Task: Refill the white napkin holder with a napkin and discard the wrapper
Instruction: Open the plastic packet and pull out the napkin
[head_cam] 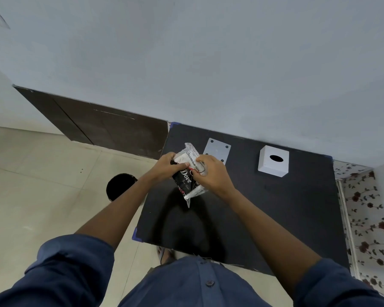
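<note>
A black-and-white wrapped napkin pack (pixel 187 175) hangs above the black table (pixel 275 213), held between both hands. My left hand (pixel 167 166) grips its upper left part. My right hand (pixel 212 175) pinches the clear wrapper at its upper right. The white cube-shaped napkin holder (pixel 273 161), with an oval hole on top, stands at the table's far right, apart from my hands. A flat white plate with holes at its corners (pixel 217 149) lies on the table just behind the pack.
A round black bin (pixel 119 186) stands on the tiled floor left of the table. The grey wall runs right behind the table. A floral-patterned surface (pixel 364 218) borders the table's right edge.
</note>
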